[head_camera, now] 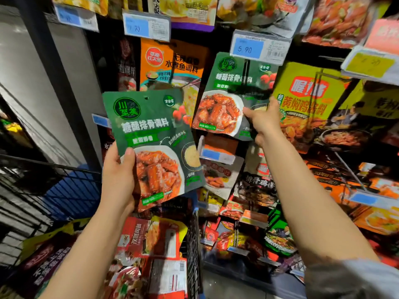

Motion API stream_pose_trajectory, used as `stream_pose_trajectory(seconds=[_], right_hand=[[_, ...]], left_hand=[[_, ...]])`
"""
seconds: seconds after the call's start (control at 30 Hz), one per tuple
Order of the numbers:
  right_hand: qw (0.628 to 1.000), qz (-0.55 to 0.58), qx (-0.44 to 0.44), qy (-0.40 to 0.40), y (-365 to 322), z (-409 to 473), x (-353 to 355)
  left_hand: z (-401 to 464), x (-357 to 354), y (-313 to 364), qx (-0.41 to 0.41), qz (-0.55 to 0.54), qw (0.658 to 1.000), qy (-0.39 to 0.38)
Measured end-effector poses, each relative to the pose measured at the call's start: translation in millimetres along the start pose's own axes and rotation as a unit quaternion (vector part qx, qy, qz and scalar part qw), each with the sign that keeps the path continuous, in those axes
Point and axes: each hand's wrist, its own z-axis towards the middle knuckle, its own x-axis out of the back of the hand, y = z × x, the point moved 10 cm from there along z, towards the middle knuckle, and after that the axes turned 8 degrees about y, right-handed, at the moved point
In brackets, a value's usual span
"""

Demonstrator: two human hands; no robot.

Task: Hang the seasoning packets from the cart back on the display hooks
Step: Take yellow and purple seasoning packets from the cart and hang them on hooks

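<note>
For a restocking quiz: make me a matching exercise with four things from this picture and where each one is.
Things:
1. green packet
2. second green packet
3. 5.90 price tag
4. red packet

Places:
A. lying in the cart
B. held up in the left hand
C. above the hanging green packet
D. hanging on the display, gripped at its side by the right hand

Pairs: 1-B, 2-D, 3-C, 4-A
</note>
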Motion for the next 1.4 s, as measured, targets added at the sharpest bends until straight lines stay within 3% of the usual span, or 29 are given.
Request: stream_pose_trajectory(seconds=[0.13, 0.27, 0.53, 0.6, 0.7, 0.77, 1.0, 1.1, 1.33, 1.4], right_hand=[[0.991, -0.109, 0.058, 0.050, -1.7, 35.3, -17.8], [0.974, -0.212, 0.052, 0.062, 11.7, 54.2, -25.0], [0.958, -0.223, 0.164, 0.079, -6.3, 3.8, 12.7], [0.964, -0.193, 0.181, 0.007, -4.8, -30.3, 14.3], [0.973, -0.096, 0.083, -0.193, 16.3, -92.4, -1.6], [0.966, -0.036, 0.040, -0.254, 28.3, -118.2, -3.7], [0.993, -0.006, -0.023, -0.113, 56.9, -108.5, 63.8], [0.997, -0.026, 0.004, -0.068, 46.1, -100.9, 79.3], [0.980, -0.101, 0.137, -0.102, 14.5, -118.5, 39.9], [0.980, -0.097, 0.160, -0.069, 9.8, -118.4, 37.1]], left_hand=[[3.0, 17.5, -8.5, 0.012, 0.007, 1.000, 0.004], [1.6, 18.7, -14.5, 0.034, 0.019, 0.999, -0.001], [-7.1, -2.9, -20.4, 0.069, -0.019, 0.997, -0.027], [-13.7, -17.9, -22.5, 0.078, -0.029, 0.996, -0.041], [-26.7, -47.1, -24.3, 0.094, -0.048, 0.991, -0.077], [-37.4, -66.3, -24.2, 0.094, -0.055, 0.988, -0.105], [-75.8, -115.1, -35.5, 0.099, -0.038, 0.969, -0.223], [-76.3, -126.1, -37.3, 0.096, -0.033, 0.962, -0.255], [-49.8, -135.4, -37.0, 0.132, -0.099, 0.963, -0.212], [-43.3, -140.3, -34.9, 0.126, -0.102, 0.966, -0.202]])
